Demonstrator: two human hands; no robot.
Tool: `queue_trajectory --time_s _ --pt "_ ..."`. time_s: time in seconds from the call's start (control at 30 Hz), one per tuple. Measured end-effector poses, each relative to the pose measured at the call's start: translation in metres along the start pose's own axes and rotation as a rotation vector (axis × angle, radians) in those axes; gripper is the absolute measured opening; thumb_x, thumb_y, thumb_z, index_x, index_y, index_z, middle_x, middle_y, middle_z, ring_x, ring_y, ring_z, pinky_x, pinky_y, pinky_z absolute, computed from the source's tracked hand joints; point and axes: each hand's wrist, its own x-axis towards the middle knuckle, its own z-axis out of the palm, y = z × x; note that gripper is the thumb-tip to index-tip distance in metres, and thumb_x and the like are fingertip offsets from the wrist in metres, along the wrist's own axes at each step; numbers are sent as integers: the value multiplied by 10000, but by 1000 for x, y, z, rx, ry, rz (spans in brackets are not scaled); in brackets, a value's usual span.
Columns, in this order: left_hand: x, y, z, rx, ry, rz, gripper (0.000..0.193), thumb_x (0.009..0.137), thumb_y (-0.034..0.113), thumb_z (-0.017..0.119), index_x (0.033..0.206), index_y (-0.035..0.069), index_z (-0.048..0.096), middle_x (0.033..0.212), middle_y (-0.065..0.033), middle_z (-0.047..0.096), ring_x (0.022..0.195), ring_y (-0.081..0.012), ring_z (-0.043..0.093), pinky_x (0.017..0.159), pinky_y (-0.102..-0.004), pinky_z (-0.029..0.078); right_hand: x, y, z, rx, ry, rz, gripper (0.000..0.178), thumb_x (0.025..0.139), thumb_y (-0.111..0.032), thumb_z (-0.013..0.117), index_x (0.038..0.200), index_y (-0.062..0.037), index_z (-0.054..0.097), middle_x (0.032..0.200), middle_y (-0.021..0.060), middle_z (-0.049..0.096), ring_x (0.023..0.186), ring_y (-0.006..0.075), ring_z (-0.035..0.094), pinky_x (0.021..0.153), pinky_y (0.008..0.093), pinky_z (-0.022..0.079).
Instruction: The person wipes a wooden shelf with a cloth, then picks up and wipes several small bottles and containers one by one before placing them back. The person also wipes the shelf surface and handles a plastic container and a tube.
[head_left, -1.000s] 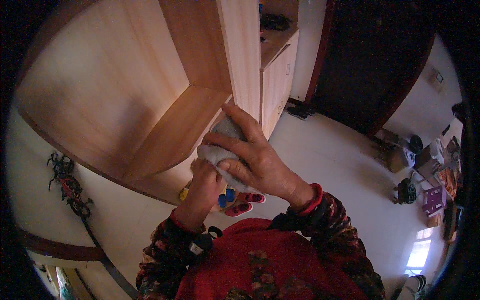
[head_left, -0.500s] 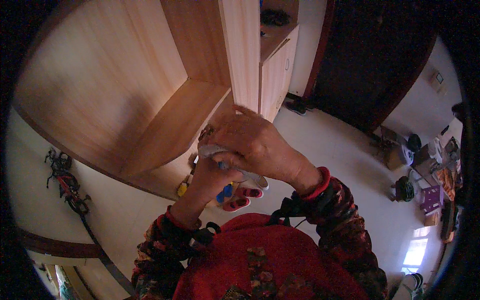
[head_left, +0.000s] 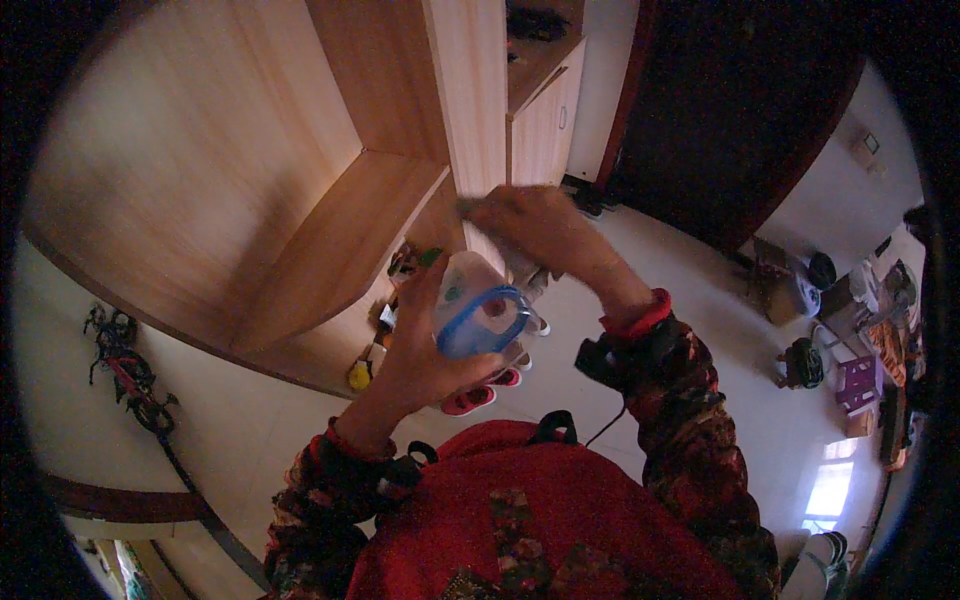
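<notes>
Your left hand (head_left: 415,355) grips a clear container (head_left: 478,316) mid-frame, its blue band (head_left: 460,334) slanting up rightward, long axis unclear. Your right hand (head_left: 540,230) is blurred; I cannot tell its grip.

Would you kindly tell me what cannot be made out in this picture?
All in the head view:
Right hand: motion-blurred; whether it grips anything is unclear.
Blue-rimmed container: partly covered by the left hand.
Red shoes: partly hidden behind the left hand.
Red top: cut off by the lower edge.

Home entryway, wooden cabinet (head_left: 330,240), red shoes (head_left: 467,402), door (head_left: 725,115)
</notes>
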Motion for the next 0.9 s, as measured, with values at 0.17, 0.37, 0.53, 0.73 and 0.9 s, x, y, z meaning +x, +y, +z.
queue_trajectory --time_s 0.17,0.37,0.53,0.73,0.9 --pt "2 10 -14 -557 -107 -279 870 663 250 719 1365 1 269 1280 -161 414 1151 -275 460 956 -375 395 -22 1 -19 768 279 395 432 922 -401 491 1084 -13 590 914 120 649 805 209 632 708 280 506" --pt "-4 14 -19 -1022 -263 -514 730 774 350 604 1344 0 311 1227 -131 502 1097 -224 525 899 -347 456 -33 -16 -1 480 -95 -100 417 903 -336 521 1187 -32 526 1129 178 561 1030 346 553 889 385 436" --pt "-16 13 -15 -830 -196 -401 571 858 304 498 1316 -8 359 1167 -125 555 1066 -215 557 896 -325 462 -38 -21 0 479 -13 -83 454 868 -394 546 1099 -3 549 1017 160 589 914 309 590 786 358 465" --pt "-30 -19 -24 -670 -173 -474 680 774 305 616 1309 -30 362 1263 -173 481 1133 -292 509 984 -412 411 -51 -9 5 312 3 85 357 818 -248 639 1052 5 546 891 154 608 798 284 624 712 342 486" --pt "-42 -71 -26 -365 -219 -455 767 702 298 675 1315 -30 351 1325 -194 424 1185 -320 464 1037 -444 361 -54 -7 10 257 30 180 272 809 -117 629 1041 -5 543 891 163 615 725 277 634 651 342 499"
